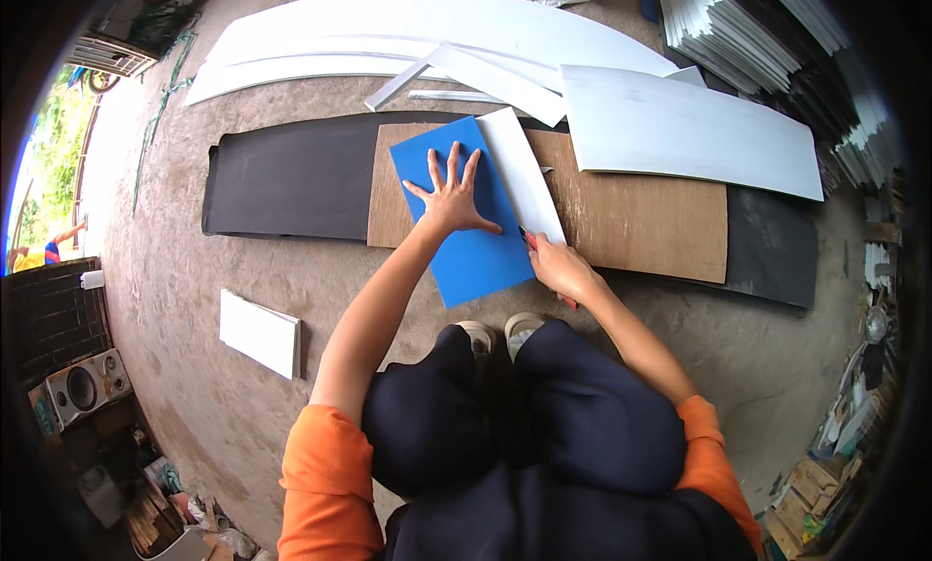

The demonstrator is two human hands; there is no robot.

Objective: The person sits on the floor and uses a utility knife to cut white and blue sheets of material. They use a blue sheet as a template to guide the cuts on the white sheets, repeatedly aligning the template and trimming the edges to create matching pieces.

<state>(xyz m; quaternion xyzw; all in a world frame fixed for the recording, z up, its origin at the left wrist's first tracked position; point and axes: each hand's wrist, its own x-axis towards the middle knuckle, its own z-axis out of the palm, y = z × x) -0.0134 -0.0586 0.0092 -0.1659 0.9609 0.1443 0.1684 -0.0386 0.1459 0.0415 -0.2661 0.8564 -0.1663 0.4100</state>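
Note:
My left hand [450,202] lies spread on a blue rectangular sheet [473,265], fingers wide apart and pressing its face. Beneath the blue sheet is a white board [522,178], showing as a strip along its right side. In my right hand [563,268] is a red-handled utility knife [570,301], its front end beside the blue sheet's right edge near the lower end of the white strip. Whether the blade touches the board is too small to tell. Both sheets rest tilted across a brown wooden board [646,216], which lies on a long black panel [291,178].
A white panel [689,134] overlaps the wooden board at right. Long white sheets [437,22] and narrow strips [398,83] lie beyond. Small white pieces [260,333] sit on the concrete floor [184,299] at left. Stacked panels [723,37] stand far right; a speaker [83,386] stands left.

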